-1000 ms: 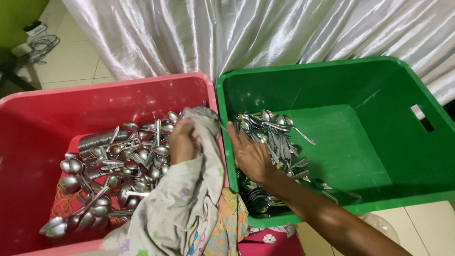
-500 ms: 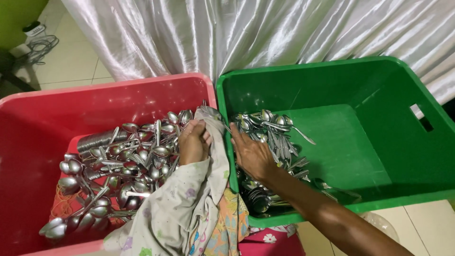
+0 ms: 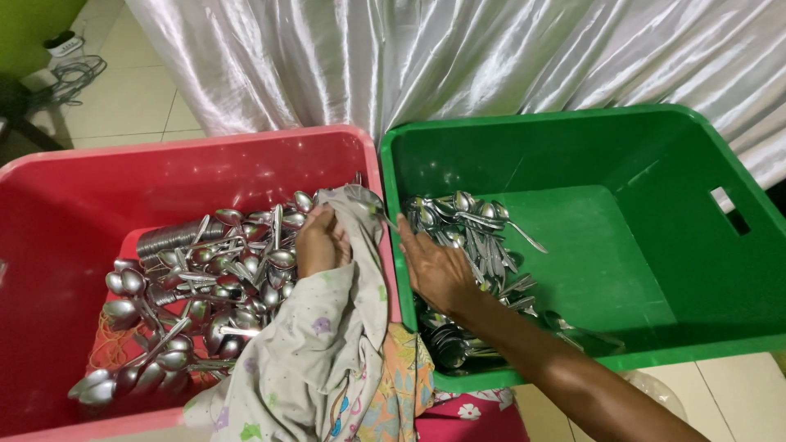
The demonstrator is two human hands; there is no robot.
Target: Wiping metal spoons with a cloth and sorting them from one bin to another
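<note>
Steel spoons [image 3: 205, 286] heaped in the red plastic tub [image 3: 49, 245]; the left hand [image 3: 321, 241] has its fingers clamped on a pale printed cloth [image 3: 344, 327] there, while the right hand [image 3: 438, 270] lies flat, fingers together, steadying the spoon pile [image 3: 475, 237] inside the green plastic tub [image 3: 655, 270].

Two bins sit side by side on the floor, touching. My left grip [image 3: 321, 241] is in the left bin [image 3: 98, 176], on its spoon heap [image 3: 205, 286]; my right grip [image 3: 438, 270] rests on the spoons [image 3: 479, 229] in the right bin [image 3: 622, 245]. A curtain [image 3: 458, 57] hangs behind both.
</note>
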